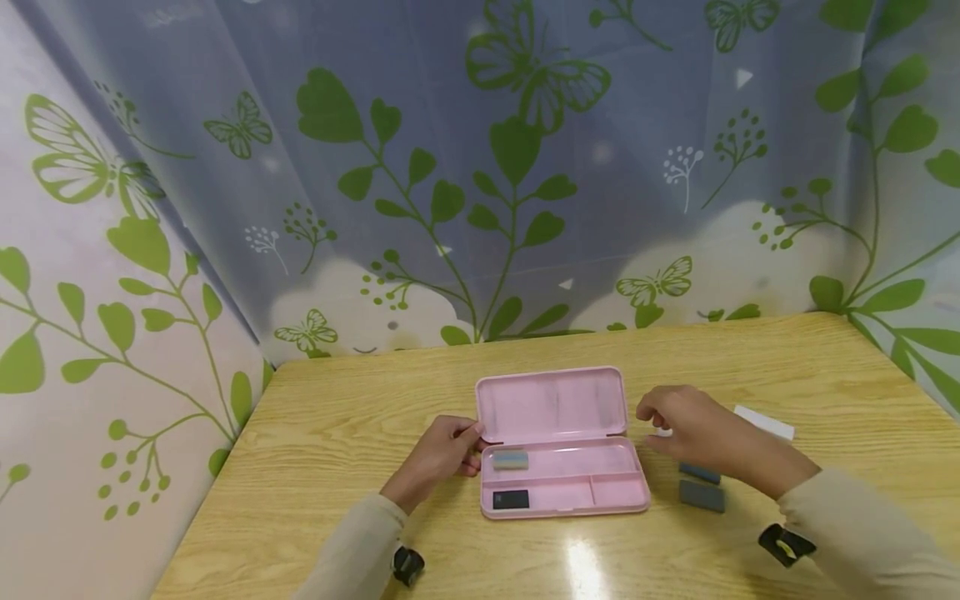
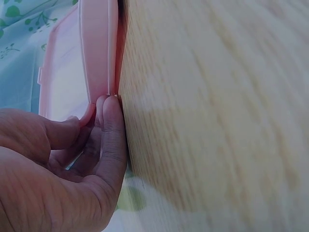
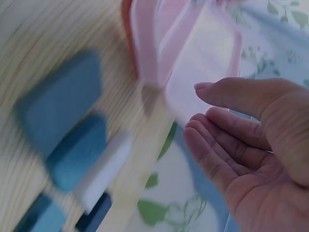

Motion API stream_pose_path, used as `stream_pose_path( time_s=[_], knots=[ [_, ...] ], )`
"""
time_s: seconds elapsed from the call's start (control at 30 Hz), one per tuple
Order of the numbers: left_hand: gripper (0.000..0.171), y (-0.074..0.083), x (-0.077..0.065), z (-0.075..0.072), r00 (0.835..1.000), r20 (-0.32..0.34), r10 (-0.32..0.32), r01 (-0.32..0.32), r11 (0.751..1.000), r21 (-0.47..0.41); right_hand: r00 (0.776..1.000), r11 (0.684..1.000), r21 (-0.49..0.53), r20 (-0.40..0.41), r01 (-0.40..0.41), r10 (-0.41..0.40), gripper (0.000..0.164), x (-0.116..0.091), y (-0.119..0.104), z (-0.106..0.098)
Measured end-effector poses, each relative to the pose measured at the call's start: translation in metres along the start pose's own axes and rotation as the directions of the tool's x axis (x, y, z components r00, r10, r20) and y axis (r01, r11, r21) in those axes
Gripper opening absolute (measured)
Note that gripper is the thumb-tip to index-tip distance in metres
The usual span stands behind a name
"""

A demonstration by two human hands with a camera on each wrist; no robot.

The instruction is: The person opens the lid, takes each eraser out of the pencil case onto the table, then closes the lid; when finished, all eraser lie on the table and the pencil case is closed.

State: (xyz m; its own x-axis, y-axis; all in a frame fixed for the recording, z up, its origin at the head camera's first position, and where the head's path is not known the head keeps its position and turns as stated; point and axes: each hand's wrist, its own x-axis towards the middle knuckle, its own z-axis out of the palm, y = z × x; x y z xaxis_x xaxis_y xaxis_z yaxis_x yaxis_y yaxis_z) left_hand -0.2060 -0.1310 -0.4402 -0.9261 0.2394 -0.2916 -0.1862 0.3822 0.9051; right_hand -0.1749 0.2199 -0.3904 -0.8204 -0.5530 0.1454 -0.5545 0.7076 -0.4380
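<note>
A pink pencil case (image 1: 555,493) lies open on the table, its lid (image 1: 551,406) tilted back. At the hinge end, my left hand (image 1: 444,450) pinches the lid's lower left corner between thumb and fingers; the left wrist view shows the fingertips against the case's side. Inside the case are a pale striped block (image 1: 510,460) in the back compartment and a black block (image 1: 511,499) in the front left one. My right hand (image 1: 693,425) hovers right of the lid, fingers loosely bent, holding nothing. Beneath it lie a grey-blue block (image 1: 702,495) and a blue block (image 3: 79,152).
On the wooden table (image 1: 360,392), a white block (image 1: 763,422) lies beyond the right forearm. Another small white block (image 3: 104,171) lies among the blue ones in the right wrist view. A patterned cloth (image 1: 420,167) hangs behind the table.
</note>
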Motion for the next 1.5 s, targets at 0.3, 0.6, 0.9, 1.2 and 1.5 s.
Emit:
stream_pose_path(
  time_s=[0.3,0.6,0.9,1.2,1.5],
  knots=[
    [0.027,0.0,0.0,0.0,1.0,-0.002,0.009,-0.009,1.0,-0.001,0.992,0.992,0.031,0.018,0.122,-0.123,0.019,0.034,-0.035,0.025],
    [0.027,-0.001,-0.001,0.001,0.999,-0.01,0.038,-0.038,0.999,-0.02,0.985,0.985,0.02,0.002,0.171,-0.171,0.016,0.057,-0.056,0.057],
    [0.026,-0.001,-0.001,0.001,0.999,-0.015,0.03,-0.03,0.999,-0.017,0.977,0.981,0.044,-0.107,0.189,-0.184,0.015,0.067,-0.066,0.09],
    [0.026,0.0,-0.001,0.001,0.999,-0.017,0.029,-0.029,0.999,-0.016,0.97,0.981,0.046,-0.165,0.188,-0.178,0.018,0.071,-0.067,0.104],
    [0.025,0.0,-0.001,0.0,1.0,-0.008,0.014,-0.014,1.0,-0.024,0.983,0.99,0.077,-0.148,0.117,-0.105,0.018,0.073,-0.068,0.106]
  ],
)
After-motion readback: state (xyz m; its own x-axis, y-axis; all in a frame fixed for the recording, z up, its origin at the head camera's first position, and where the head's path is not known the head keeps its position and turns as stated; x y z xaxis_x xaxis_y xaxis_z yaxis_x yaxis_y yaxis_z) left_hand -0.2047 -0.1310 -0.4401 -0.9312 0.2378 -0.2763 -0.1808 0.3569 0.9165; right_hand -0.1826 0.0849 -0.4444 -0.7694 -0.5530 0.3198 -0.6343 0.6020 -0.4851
